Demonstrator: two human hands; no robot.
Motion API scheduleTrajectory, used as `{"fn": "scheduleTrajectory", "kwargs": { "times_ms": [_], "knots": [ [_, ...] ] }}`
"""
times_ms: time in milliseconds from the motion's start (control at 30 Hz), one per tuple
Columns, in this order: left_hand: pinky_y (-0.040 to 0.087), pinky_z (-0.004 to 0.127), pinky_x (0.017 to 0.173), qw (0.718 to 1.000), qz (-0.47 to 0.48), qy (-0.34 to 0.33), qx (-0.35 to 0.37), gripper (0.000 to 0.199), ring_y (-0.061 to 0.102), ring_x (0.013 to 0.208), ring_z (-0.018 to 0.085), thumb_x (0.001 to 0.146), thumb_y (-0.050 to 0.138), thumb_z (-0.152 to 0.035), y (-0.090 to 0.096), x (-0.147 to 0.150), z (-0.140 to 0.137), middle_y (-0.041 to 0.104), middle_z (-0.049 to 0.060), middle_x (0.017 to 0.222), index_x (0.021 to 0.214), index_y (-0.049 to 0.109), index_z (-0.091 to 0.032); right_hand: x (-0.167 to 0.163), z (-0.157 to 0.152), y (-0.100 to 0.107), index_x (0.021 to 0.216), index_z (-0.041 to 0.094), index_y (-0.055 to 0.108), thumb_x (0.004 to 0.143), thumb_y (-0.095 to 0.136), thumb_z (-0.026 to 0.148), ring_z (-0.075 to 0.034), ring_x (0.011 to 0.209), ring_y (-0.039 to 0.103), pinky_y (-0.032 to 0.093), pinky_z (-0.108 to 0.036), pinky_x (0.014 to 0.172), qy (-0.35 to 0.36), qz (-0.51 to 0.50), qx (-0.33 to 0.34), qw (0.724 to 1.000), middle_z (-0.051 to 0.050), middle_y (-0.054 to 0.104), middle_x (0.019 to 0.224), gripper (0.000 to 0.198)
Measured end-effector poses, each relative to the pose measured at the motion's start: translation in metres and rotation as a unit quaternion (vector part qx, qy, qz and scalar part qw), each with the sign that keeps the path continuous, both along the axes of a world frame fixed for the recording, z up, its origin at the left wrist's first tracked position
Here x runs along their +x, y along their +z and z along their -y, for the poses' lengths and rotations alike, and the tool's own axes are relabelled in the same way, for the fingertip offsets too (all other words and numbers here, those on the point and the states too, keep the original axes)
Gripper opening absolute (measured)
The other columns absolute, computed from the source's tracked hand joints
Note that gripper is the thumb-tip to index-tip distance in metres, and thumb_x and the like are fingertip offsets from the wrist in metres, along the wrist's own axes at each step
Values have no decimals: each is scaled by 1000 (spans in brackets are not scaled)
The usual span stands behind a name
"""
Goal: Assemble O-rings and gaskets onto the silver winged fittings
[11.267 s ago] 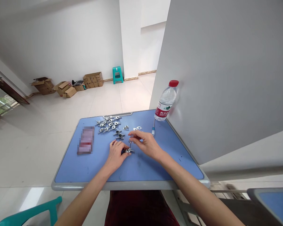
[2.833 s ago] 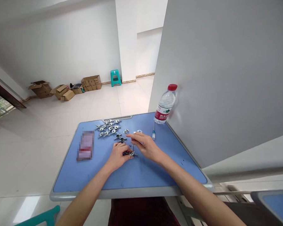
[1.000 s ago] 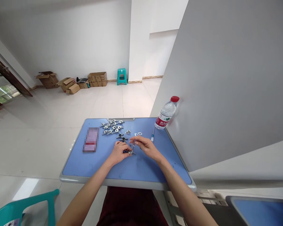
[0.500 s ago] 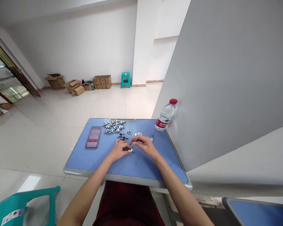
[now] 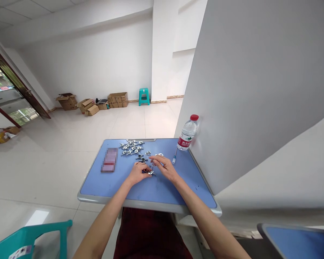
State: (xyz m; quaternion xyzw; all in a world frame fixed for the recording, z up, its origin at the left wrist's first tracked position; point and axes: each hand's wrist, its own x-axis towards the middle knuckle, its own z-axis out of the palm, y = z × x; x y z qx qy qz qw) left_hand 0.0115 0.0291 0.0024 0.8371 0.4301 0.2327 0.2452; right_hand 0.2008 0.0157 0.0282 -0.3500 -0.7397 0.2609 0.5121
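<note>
My left hand is closed, its fingertips pinching a small metal fitting against the blue tabletop. Above that fitting, my right hand has bent fingers around a thin upright metal rod, whose lower end meets the fitting. The rod's top is hidden by the fingers, so its exact kind is unclear. Just beyond my hands lie dark round-mouthed metal fittings and a loose shiny metal piece. Flat metal plates show partly behind my right hand.
A pile of metal fittings lies at the table's far side. A blurred pinkish rectangle is at left. On the right are a screwdriver and a water bottle beside the grey wall. A green stool stands lower left.
The view has tilted up a little. My right-hand fingers have shifted over the top of the thin rod, which now stands upright on the fitting. My left hand keeps its pinch.
</note>
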Motion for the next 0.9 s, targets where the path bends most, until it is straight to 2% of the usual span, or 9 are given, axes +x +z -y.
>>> {"fn": "scheduleTrajectory", "kwargs": {
  "times_ms": [333,500,667,767,900],
  "knots": [
    [39,38,92,1000,-9,-2,0,11,63,84,19,78,75,-30,4,1,0,69,-1,82,85,71,-22,-2,-5,-11,95,20,67,90,58,43,-15,64,55,49,-28,62,-67,-13,-7,998,-2,61,74,25],
    [39,39,92,1000,-6,-10,-2,10,63,86,20,80,73,-31,4,1,0,70,0,84,86,70,-22,1,-3,-7,106,23,69,94,52,39,-17,73,58,50,-32,69,-43,10,16,999,-5,64,84,26],
    [38,39,91,1000,1,-14,-6,10,63,87,21,80,73,-30,3,1,0,70,0,84,85,70,-22,4,2,-4,123,25,63,99,41,34,-19,81,62,51,-38,80,-16,28,34,999,-6,69,93,34],
    [38,38,91,1000,9,-11,-6,9,63,87,21,79,75,-27,3,2,1,70,0,83,85,70,-23,6,4,-5,123,26,62,100,40,32,-18,77,62,51,-38,80,-22,28,37,999,-5,70,91,33],
    [39,36,91,1000,13,-10,-5,10,63,87,20,77,77,-25,4,2,2,70,-1,83,85,71,-24,9,5,-8,114,25,66,99,46,30,-18,74,62,52,-36,76,-46,20,40,998,-5,71,84,26]
  ]
}}
